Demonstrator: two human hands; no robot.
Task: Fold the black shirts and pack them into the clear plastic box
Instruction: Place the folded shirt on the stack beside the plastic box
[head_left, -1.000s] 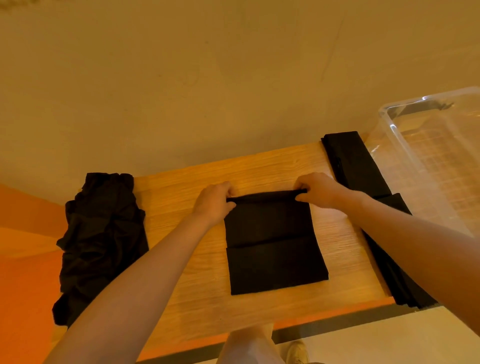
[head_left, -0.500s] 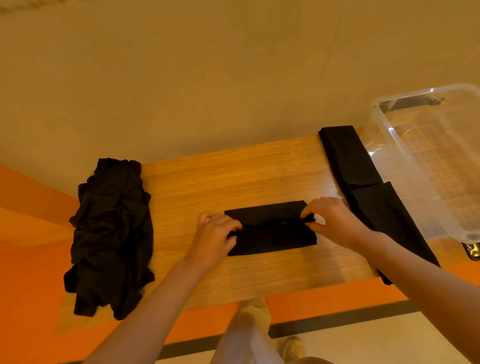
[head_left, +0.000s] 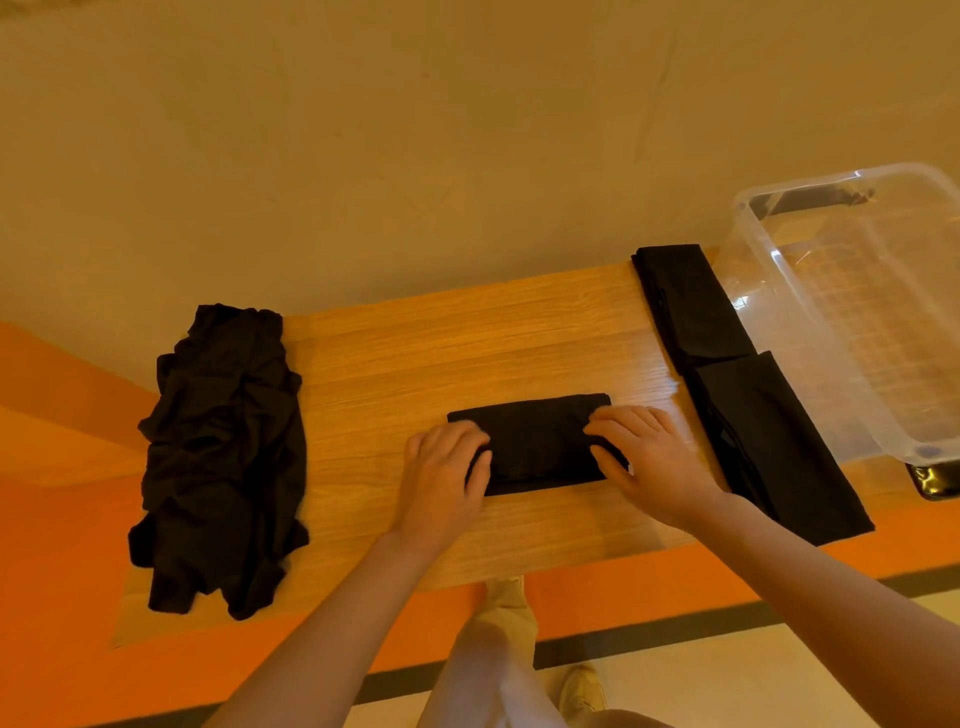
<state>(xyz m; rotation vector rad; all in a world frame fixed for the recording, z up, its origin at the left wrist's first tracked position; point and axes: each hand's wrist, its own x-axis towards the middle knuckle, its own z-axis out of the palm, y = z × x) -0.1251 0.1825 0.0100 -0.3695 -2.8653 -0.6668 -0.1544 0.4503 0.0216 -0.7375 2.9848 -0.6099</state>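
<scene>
Folded black shirt at the middle of the wooden surface, a compact dark rectangle, long axis left to right, short axis near to far. Left hand on its left end, thumb on top of the cloth, fingers curled at the edge; right hand on its right end, fingers spread flat over the top, thumb along the near edge. Whether either grip reaches under the fabric: cannot tell, underside hidden. Crumpled black shirts heaped at the left end, draped over the near edge. Two folded shirts in a row at the right, long axis near to far, just beside the clear plastic box, cut off by the right border. Dark glossy object under the box's near corner, mostly hidden, not identifiable. No labels or writing legible anywhere.
</scene>
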